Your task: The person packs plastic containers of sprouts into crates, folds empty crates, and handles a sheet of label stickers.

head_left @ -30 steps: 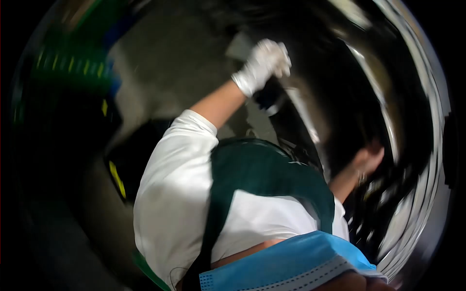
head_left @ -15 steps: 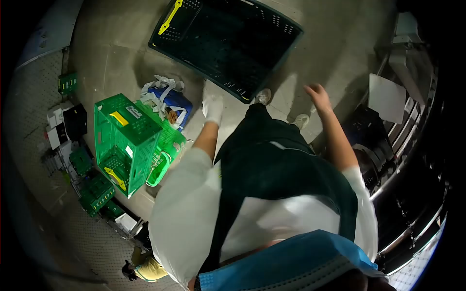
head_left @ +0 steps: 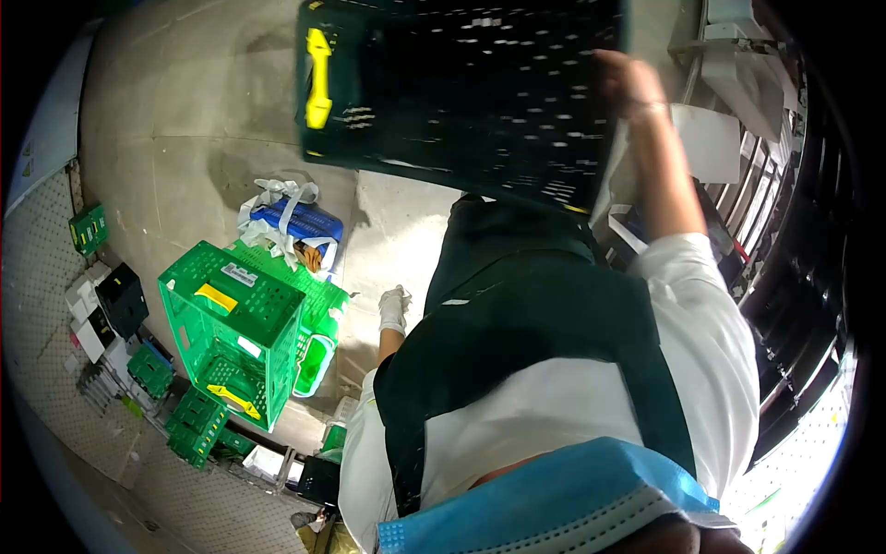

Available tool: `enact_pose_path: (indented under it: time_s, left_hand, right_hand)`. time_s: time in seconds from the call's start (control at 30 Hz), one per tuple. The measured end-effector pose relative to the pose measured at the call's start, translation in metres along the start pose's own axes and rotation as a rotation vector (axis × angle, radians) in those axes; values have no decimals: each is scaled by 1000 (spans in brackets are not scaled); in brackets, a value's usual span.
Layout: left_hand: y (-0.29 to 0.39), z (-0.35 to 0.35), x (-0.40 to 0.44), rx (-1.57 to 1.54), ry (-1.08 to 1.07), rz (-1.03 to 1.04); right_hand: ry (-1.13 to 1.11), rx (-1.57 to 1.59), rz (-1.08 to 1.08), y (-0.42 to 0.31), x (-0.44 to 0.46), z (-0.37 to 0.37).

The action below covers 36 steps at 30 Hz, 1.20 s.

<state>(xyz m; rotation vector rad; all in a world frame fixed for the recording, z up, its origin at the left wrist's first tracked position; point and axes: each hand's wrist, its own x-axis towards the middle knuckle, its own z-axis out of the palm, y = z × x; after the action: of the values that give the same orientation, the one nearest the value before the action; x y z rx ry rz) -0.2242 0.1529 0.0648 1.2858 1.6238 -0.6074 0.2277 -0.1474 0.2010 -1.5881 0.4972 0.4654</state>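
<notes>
A large dark green crate (head_left: pixel 461 102) with a yellow handle lies across the top of the view, tilted and slightly blurred. My bare right hand (head_left: pixel 630 81) is closed on its right edge, the fingertips hidden over the rim. My left hand (head_left: pixel 394 308), in a white glove, hangs low at my left side, away from the crate. Its fingers look curled, but too small to tell whether anything is between them. To its left are a green crate (head_left: pixel 231 323) on its side and a blue bundle with white straps (head_left: pixel 297 222).
A bright green basket (head_left: pixel 315 365) is beside the green crate. Green and black crates (head_left: pixel 196 425) line the left side. Metal racking (head_left: pixel 794 268) runs down the right, with a white panel (head_left: pixel 706 143) near it. Part of a person (head_left: pixel 314 528) shows at the bottom.
My right hand has reached the dark crate, which is now larger in view and turned. My left hand has dropped lower. The view has swung from the blurred rack area to the floor and crates.
</notes>
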Motion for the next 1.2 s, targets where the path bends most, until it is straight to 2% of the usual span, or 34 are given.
enact_pose_path:
  time_s: [0.03,0.07,0.1,0.13,0.17,0.2,0.23,0.33,0.4,0.5,0.57,0.63,0.67,0.8,0.83,0.87,0.9,0.93,0.97,1.0,1.03,1.07,1.1,1.13,1.17,1.2]
  left_hand:
    - [3,6,-3,61,-29,-75]
    - [6,13,-10,54,-34,-77]
    - [13,21,-25,148,-45,15]
    - [22,29,-39,239,-54,108]
    - [33,39,-46,293,-71,71]
    - [26,44,-34,463,-160,282]
    - [18,49,-21,615,-215,509]
    - [67,78,-37,265,-117,124]
    - [69,88,-29,16,-150,204]
    - [84,81,-17,150,-216,189]
    - [94,74,-7,293,-152,156]
    - [105,67,1,244,-115,177]
    - [110,62,7,194,-83,201]
    - [135,40,40,154,-49,337]
    - [139,33,59,228,84,480]
    - [149,20,74,228,94,472]
    - [165,6,91,416,105,441]
    - [184,-5,111,600,113,410]
    - [199,-15,133,537,98,399]
    - [209,-26,169,545,86,383]
    - [233,-36,202,524,17,377]
    - [246,-46,231,491,-49,353]
    - [272,-54,244,614,-33,297]
    - [301,-58,255,745,-25,246]
    - [323,-63,283,811,72,289]
    - [347,-65,311,870,173,345]
  right_hand:
    - [-70,-124,-107,-22,-12,-29]
    - [-54,-92,-128,-43,-28,-51]
    - [-83,-102,-143,-68,-52,-76]
    - [7,-205,-163,-102,-94,-78]
    - [-12,-118,-222,-115,-103,-117]
    - [-105,-109,-206,-133,-118,-145]
    - [-63,-257,-240,-148,-135,-166]
    - [-46,-292,-334,-174,-163,-226]
    - [43,-417,-413,-178,-169,-250]
    - [234,-657,-534,-168,-154,-267]
    - [381,-876,-585,-147,-128,-261]
    - [534,-1177,-504,-110,-93,-249]
    - [603,-1336,-417,-94,-82,-218]
    - [405,-1430,-549,39,15,-183]
    - [318,-1460,-412,75,38,-174]
    - [303,-1419,-427,106,50,-160]
    - [335,-1424,-381,134,58,-147]
    - [267,-1444,-241,160,69,-145]
    - [354,-1493,-210,192,73,-145]
    - [351,-1413,-67,197,57,-131]
    - [317,-1372,-139,222,57,-138]
    - [231,-1551,-223,231,55,-126]
    - [290,-1563,-227,260,57,-132]
    - [305,-1539,-119,253,48,-112]
    - [383,-1639,-271,254,37,-105]
    - [405,-1716,-35,219,25,-64]
